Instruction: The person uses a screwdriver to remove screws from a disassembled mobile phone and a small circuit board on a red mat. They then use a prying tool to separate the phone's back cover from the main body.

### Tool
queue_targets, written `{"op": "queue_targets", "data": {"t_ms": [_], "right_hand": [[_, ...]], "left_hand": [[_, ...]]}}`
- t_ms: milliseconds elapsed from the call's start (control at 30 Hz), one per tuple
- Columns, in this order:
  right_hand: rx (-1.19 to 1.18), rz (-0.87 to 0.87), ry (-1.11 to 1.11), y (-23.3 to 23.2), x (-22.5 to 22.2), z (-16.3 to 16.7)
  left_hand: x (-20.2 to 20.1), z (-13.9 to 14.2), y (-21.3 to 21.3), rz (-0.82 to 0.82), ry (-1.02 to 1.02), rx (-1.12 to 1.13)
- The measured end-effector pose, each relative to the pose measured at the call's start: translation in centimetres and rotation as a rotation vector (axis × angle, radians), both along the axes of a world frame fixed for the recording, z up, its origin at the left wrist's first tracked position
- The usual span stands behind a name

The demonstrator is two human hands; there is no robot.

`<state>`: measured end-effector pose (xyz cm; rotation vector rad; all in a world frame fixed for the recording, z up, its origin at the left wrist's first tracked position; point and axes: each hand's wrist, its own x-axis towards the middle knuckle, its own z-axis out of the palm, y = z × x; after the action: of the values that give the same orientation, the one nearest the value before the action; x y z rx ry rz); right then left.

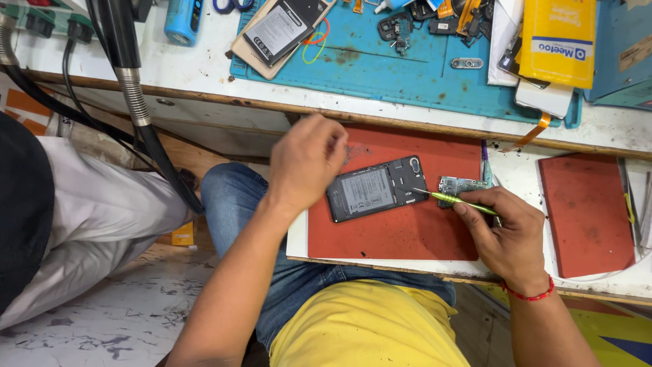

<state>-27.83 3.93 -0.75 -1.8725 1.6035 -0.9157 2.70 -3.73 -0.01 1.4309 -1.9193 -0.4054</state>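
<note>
A brick-red rectangular rubber mat (407, 234) is seen under a dark grey opened phone body (377, 188). A lime-green slim screwdriver (456, 200) and a teal bench mat (401, 71) are spotted too.

Red mat (401, 238) bare below opened phone (377, 189); circuit board (459, 185) right.

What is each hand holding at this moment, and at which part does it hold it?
The right hand holds a green screwdriver by its rear handle end, tip toward the opened phone. The left hand is blurred above the phone; whether it holds anything cannot be told.
</note>
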Motion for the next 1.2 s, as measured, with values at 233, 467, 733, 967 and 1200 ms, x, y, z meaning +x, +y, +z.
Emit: {"op": "queue_targets", "data": {"t_ms": [233,467,733,967,1200], "right_hand": [[-0.116,0.082,0.061,0.0,0.6,0.0],[-0.090,0.036,-0.039,0.3,0.5,0.0],[0.015,-0.026,-0.235,-0.2,0.3,1.5],[0.029,0.226,0.090,-1.5,1.2,5.5],[-0.064,0.265,0.256,-1.5,3.1,5.9]], "left_hand": [[-1.2,-1.7,0.9,-0.097,-0.205,-0.111],[-0.9,-1.6,1.2,-0.098,-0.176,-0.106],[-1.1,-0.5,4.2,-0.139,-0.062,-0.049],[-1.3,0.1,6.0,-0.170,-0.175,-0.006],[-1.3,-0.2,6.0,-0.177,-0.183,0.012]]}}
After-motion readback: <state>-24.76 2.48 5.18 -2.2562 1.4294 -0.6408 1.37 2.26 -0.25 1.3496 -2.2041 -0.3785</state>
